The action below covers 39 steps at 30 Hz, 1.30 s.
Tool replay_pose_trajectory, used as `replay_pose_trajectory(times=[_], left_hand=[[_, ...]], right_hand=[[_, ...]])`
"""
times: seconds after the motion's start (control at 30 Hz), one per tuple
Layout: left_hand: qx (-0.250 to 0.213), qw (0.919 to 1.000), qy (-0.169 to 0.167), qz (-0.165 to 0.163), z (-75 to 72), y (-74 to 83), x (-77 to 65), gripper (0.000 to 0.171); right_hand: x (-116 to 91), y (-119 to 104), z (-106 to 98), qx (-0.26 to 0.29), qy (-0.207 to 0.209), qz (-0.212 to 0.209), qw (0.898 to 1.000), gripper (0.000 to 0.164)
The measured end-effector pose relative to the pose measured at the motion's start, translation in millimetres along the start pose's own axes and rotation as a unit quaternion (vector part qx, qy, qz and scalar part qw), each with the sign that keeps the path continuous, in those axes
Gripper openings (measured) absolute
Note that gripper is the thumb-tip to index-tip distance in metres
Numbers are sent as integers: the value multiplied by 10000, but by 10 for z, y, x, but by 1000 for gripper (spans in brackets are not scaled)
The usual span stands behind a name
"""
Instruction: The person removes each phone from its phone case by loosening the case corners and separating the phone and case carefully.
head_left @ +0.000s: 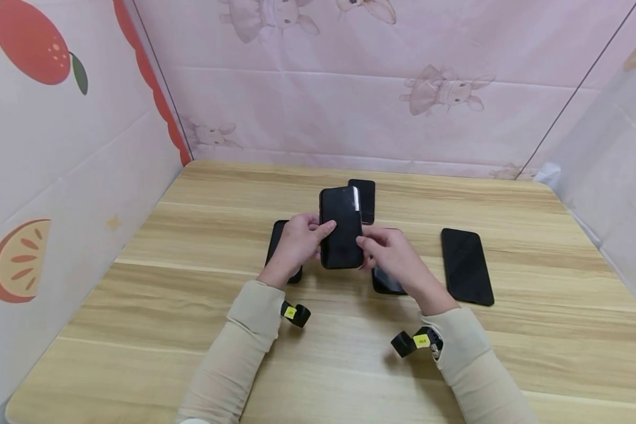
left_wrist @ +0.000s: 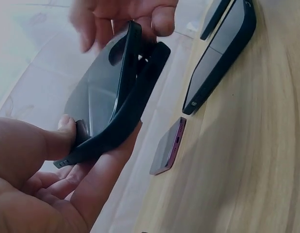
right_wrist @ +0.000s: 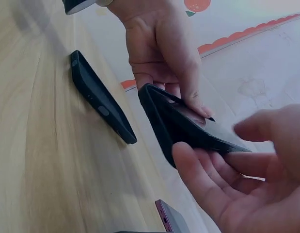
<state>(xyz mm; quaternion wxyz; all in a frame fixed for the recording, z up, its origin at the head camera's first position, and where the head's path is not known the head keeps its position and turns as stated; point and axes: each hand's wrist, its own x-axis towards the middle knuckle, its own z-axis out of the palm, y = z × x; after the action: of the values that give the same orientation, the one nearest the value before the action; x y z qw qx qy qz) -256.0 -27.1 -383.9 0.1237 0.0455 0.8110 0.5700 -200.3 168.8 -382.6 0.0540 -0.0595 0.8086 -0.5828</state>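
A black phone [head_left: 341,235] and its dark phone case [left_wrist: 135,109] are held up over the table, tilted. The phone lies partly in the case; at one end a gap parts them. My left hand [head_left: 299,241] grips the case and phone together, its thumb resting on the screen side. At the opposite edge my right hand [head_left: 389,250] holds the phone, fingertips touching the phone and case edges. Its thumb is blurred in the right wrist view.
A hollow black case [right_wrist: 99,99] lies on the wooden table [head_left: 323,365] beside my left hand. Behind is a phone with a reddish edge [left_wrist: 170,148]. A black-edged phone [head_left: 387,284] sits beneath my right hand, another phone [head_left: 467,266] farther right. Printed cloth [head_left: 318,118] hangs behind.
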Motion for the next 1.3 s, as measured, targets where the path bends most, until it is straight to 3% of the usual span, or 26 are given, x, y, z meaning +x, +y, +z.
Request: replay_pose_trajectory(times=[0.5,0.67,0.93,1.03,1.3], left_hand=[[404,9989,191,167,4,14,4,33],[104,9998,-88,157,-15,12,3,34],[-476,9954,-818,143,-51,29,0,46],[-565,9940,-920,167,-69,22,13,50],[-648,9929,-968,233,-83,18,20,40]], right_hand=[[6,32,19,183,-35,11,9998,46],[10,52,-20,213,-88,69,9997,46],[-7,78,-137,259,-24,142,9996,43],[-6,78,-153,282,-19,140,9995,45],[-3,79,-175,330,5,165,9993,46]])
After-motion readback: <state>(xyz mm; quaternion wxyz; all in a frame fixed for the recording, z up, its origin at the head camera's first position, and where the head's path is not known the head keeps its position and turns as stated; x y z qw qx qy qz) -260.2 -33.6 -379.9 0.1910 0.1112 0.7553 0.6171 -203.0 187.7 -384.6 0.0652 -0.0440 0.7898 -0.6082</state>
